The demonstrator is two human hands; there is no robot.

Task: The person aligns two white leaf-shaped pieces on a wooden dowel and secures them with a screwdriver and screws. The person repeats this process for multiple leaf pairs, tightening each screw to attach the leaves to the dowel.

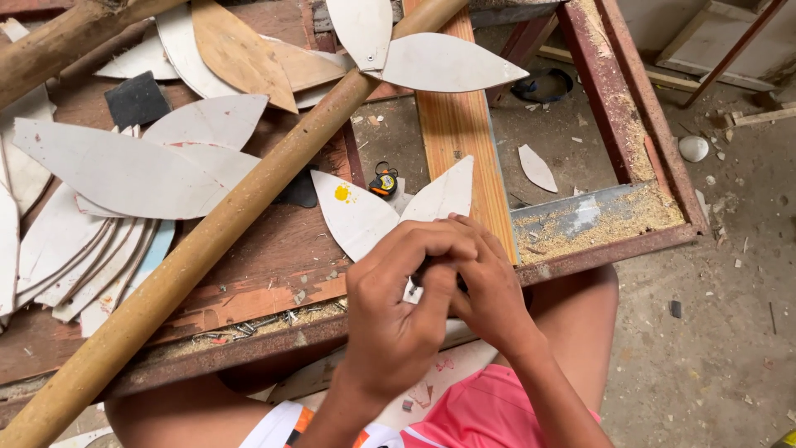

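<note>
While both hands meet at the near edge of the counter (274, 274), the left hand (396, 319) curls over from the near left and the right hand (489, 290) closes in from the right, their fingers bunched tightly around something small and dark between them; what that thing is cannot be told, since the fingers hide most of it. Just beyond the fingertips lie two white leaf-shaped pieces that spread like a V. One leaf piece (355, 214), marked with a yellow spot, has its long axis slanting away and to the left, its tip pointing up-left. The other leaf piece (444, 195) slants away and to the right, its tip pointing toward the wooden plank (458, 124) that runs straight away from the hands. Their near ends vanish beneath the hands, so whether the fingers pinch them cannot be told. Between the two tips, a little farther off, sits a small black and orange tape measure (383, 181). To the left of the hands a long bamboo pole (215, 241) crosses the counter diagonally, rising from near left to far right. Beyond it a pile of white leaf shapes (124, 174) lies well apart from the hands.
</note>
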